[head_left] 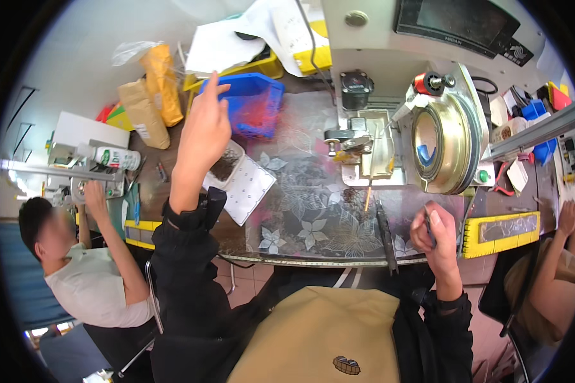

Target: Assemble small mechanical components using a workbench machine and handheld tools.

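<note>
My left hand (206, 131) is raised over the left side of the bench, its fingers stretched toward a blue bin (249, 82) that holds a tangle of thin red wires (257, 118). I see nothing in that hand. Below its wrist is a white tub (227, 165) of small dark bits, beside a white dotted sheet (246, 195). At the front right, my right hand (439, 233) is closed around a small dark tool (430, 231), mostly hidden by the fingers. Left of it, a slim dark rod (386, 236) lies across the bench edge.
A machine with a brass-coloured round bowl (436, 148) and a small metal fixture (358, 137) stands at the back right. A thin orange-tipped stick (368, 195) juts from the fixture. Yellow-edged trays (501, 234) lie along the front. Co-workers sit left (96, 274) and right (549, 281).
</note>
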Action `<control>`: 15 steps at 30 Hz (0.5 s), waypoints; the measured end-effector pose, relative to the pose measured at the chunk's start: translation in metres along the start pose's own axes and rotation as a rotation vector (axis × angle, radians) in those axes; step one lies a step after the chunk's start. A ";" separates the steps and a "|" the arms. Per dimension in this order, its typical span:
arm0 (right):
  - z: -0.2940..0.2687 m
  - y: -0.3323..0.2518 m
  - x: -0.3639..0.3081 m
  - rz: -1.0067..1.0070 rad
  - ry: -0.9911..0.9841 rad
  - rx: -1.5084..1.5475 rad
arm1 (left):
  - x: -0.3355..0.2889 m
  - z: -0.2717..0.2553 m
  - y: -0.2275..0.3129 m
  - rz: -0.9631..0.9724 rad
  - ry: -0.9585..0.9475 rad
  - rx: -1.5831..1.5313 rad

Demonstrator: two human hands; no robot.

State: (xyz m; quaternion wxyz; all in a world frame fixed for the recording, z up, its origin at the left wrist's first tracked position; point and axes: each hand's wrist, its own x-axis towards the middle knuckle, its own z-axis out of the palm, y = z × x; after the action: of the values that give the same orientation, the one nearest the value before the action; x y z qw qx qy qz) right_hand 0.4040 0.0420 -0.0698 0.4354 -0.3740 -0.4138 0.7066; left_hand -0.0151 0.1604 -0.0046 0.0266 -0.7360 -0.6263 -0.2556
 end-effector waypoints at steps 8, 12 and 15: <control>-0.024 0.021 0.000 -0.187 0.090 0.037 | -0.010 -0.028 0.037 -0.122 0.042 0.134; -0.020 0.030 -0.002 -0.231 0.120 -0.052 | -0.016 -0.027 0.056 -0.078 -0.017 -0.167; -0.011 0.034 -0.002 -0.265 0.204 -0.160 | -0.035 -0.009 0.074 0.227 -0.105 -0.256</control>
State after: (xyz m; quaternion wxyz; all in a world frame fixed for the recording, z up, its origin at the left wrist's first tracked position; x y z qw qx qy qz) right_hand 0.4036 0.0339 -0.1045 0.5334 -0.4194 -0.4678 0.5663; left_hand 0.0475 0.1092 0.0096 -0.0713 -0.8117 -0.5019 -0.2900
